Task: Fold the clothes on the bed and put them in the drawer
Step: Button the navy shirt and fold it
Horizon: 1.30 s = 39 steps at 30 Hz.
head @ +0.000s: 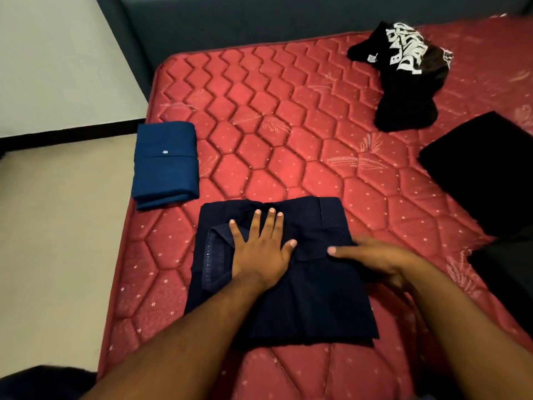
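A dark navy garment lies folded into a rough square near the front of the red quilted mattress. My left hand presses flat on its upper left part, fingers spread and straight. My right hand lies on the garment's right side with the fingers stretched leftward on the cloth. A folded blue garment sits at the mattress's left edge. A crumpled black shirt with white lettering lies at the back right. A flat black garment lies at the right edge.
Beige floor runs along the left of the bed, with a pale wall and dark skirting behind. A dark blue headboard stands at the back. A dark shape sits at the bottom left corner. No drawer is in view.
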{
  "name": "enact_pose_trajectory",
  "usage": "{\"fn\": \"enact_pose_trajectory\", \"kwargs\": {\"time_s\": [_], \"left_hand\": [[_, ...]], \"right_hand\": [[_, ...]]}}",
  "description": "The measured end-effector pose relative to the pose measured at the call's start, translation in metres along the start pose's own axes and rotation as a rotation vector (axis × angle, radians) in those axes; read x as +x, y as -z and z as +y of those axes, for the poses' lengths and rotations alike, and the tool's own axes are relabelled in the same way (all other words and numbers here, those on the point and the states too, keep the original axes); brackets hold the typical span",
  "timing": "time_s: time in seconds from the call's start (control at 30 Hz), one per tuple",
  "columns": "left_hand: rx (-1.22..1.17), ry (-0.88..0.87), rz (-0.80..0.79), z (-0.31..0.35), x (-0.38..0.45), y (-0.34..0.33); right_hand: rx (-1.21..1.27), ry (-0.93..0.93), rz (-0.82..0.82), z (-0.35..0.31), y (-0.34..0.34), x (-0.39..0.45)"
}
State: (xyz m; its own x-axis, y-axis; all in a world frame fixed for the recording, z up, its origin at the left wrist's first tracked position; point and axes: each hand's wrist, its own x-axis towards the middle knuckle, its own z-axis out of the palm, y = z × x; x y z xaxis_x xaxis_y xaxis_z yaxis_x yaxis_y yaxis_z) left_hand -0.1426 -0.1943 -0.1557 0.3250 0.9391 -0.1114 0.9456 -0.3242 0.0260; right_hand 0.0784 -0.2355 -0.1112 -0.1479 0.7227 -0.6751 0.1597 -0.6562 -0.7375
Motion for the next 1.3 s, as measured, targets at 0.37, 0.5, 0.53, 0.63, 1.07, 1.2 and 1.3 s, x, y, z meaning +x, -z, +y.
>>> {"fn": "enact_pose_trajectory", "kwargs": {"time_s": [0.37,0.5,0.53,0.63,1.07,1.2,1.3], "left_hand": [[-0.830,0.248,0.523,-0.093,-0.072,0.024],[-1.695,0.636,0.143,-0.134,-0.098,0.011],[-1.768,0.655,0.083,-0.140,-0.099,0.012],[-1.827,0.614,-0.039,-0.152,-0.103,0.013],[-1.536,0.547,-0.022,-0.143,-0.076,0.006],[-1.209,0.600,0.139,-0.136,-0.079,0.010],[-1.124,0.628,0.208,-0.136,-0.079,0.008]], "right_hand": [[0.003,0.325,0.238,-0.069,-0.112,-0.052],[-0.496,0.314,0.367,-0.092,-0.190,-0.020],[-0.612,0.273,0.378,-0.093,-0.213,-0.010],[-0.646,0.233,0.353,-0.082,-0.267,0.017],[-1.365,0.389,0.486,-0.021,-0.245,0.062],[-1.256,0.256,0.357,-0.054,-0.234,0.055],[-1.121,0.398,0.573,-0.076,-0.230,0.059]]}}
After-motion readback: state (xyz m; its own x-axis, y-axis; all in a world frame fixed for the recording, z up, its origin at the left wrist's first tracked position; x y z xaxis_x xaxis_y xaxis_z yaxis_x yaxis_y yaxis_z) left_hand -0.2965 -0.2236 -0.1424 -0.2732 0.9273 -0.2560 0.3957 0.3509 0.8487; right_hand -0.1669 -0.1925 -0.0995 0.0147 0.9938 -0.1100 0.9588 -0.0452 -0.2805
